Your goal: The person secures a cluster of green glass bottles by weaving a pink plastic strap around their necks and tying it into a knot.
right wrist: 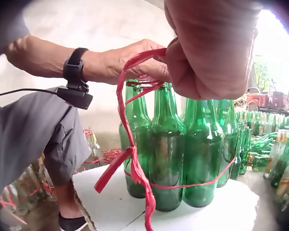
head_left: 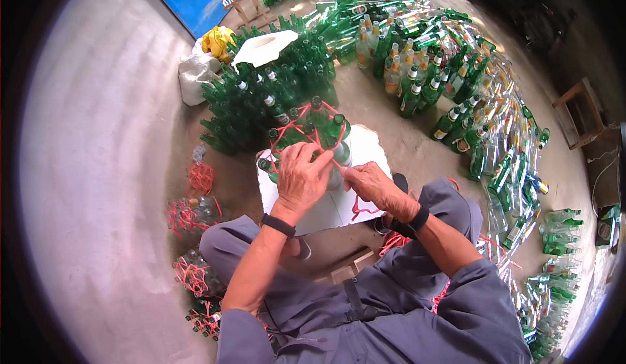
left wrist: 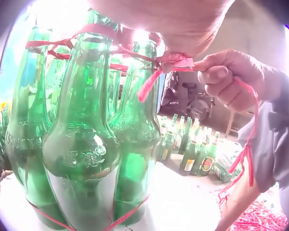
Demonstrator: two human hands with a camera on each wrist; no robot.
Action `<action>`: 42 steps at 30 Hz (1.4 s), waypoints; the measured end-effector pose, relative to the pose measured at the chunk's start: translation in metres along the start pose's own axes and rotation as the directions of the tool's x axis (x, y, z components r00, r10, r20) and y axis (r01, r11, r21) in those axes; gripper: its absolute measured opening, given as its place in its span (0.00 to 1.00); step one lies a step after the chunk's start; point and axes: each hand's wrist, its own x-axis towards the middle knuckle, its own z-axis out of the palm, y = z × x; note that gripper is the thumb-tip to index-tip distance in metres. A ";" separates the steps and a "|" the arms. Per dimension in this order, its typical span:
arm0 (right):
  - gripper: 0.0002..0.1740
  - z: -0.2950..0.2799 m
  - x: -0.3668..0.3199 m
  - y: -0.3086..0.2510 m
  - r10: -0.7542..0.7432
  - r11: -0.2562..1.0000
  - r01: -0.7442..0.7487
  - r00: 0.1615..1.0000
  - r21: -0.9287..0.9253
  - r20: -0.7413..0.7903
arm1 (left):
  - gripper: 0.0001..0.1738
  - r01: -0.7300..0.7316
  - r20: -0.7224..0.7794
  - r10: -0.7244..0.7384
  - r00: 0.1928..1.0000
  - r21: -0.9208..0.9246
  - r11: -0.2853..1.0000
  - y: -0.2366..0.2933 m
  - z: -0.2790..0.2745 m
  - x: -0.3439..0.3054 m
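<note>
A cluster of green glass bottles [left wrist: 84, 139] stands upright on a white board [head_left: 365, 149]. Red plastic twine [right wrist: 202, 185] circles the bottles low down, and more of it loops around their necks. Over the near bottle necks, my left hand [head_left: 301, 176] pinches the twine between thumb and fingers. To its right, my right hand [head_left: 373, 185] grips the same twine, drawn as a short stretch between both hands. From the right fist [left wrist: 236, 79] a loose twine tail [left wrist: 250, 159] hangs, with a knot partway along it.
Many green bottles [head_left: 261, 84] stand packed beyond the board, a white sheet [head_left: 264, 48] lying on top. Standing and lying bottles [head_left: 495, 129] curve along the right. Twine-tied bundles [head_left: 192, 214] sit by the left wall. A wooden frame [head_left: 579, 113] is at far right.
</note>
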 end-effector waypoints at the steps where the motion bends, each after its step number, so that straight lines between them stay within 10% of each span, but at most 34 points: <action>1: 0.09 0.000 0.000 0.002 -0.008 0.999 0.007 1.000 0.032 0.024 | 0.15 0.002 0.006 -0.002 1.000 -0.006 1.000 -0.001 0.002 -0.001; 5: 0.12 0.007 0.001 0.011 -0.207 0.978 0.207 0.978 0.025 -0.001 | 0.08 -0.017 0.066 0.021 0.998 -0.060 0.998 -0.002 0.001 0.000; 6: 0.19 0.010 0.003 0.011 0.230 0.737 -0.289 0.957 0.611 0.176 | 0.07 0.023 0.082 -0.016 0.996 -0.080 0.997 -0.002 0.001 -0.001; 7: 0.19 0.012 0.002 0.009 0.235 0.735 -0.294 0.956 0.612 0.177 | 0.06 0.062 0.098 -0.052 0.994 -0.100 0.993 -0.002 0.002 -0.002; 13: 0.25 -0.002 -0.022 0.000 0.190 0.879 -0.270 0.954 0.394 0.231 | 0.05 0.117 0.112 -0.101 0.989 -0.150 0.982 -0.001 0.004 -0.004; 16: 0.19 -0.025 -0.035 0.015 -0.249 0.962 0.225 0.954 0.153 0.167 | 0.05 0.095 0.113 -0.081 0.990 -0.128 0.987 -0.002 0.003 -0.005; 20: 0.12 -0.072 -0.072 -0.021 -0.204 0.974 0.180 0.962 0.139 0.182 | 0.06 0.081 0.080 -0.070 0.994 -0.138 0.987 -0.003 0.005 -0.005; 22: 0.15 -0.085 -0.079 -0.032 0.270 0.928 -0.301 0.949 0.219 0.163 | 0.05 0.132 0.096 -0.119 0.988 -0.140 0.981 -0.001 0.002 -0.004; 26: 0.23 -0.071 -0.063 0.001 -0.053 0.982 0.010 0.974 -0.190 -0.222 | 0.06 0.157 0.093 -0.144 0.985 -0.165 0.974 -0.002 0.003 -0.005; 33: 0.25 0.002 0.012 -0.010 0.028 0.981 -0.010 0.996 0.192 -0.087 | 0.05 0.145 0.040 -0.142 0.989 -0.114 0.983 -0.003 0.007 -0.006; 35: 0.19 0.009 0.021 -0.007 -0.076 0.996 0.066 0.982 -0.062 -0.171 | 0.07 0.161 0.054 -0.155 0.986 -0.153 0.975 -0.003 0.007 -0.006; 42: 0.13 -0.004 0.017 -0.003 -0.030 0.995 -0.001 0.952 -0.101 -0.306 | 0.25 0.328 0.095 -0.314 0.945 -0.270 0.905 -0.001 0.005 -0.001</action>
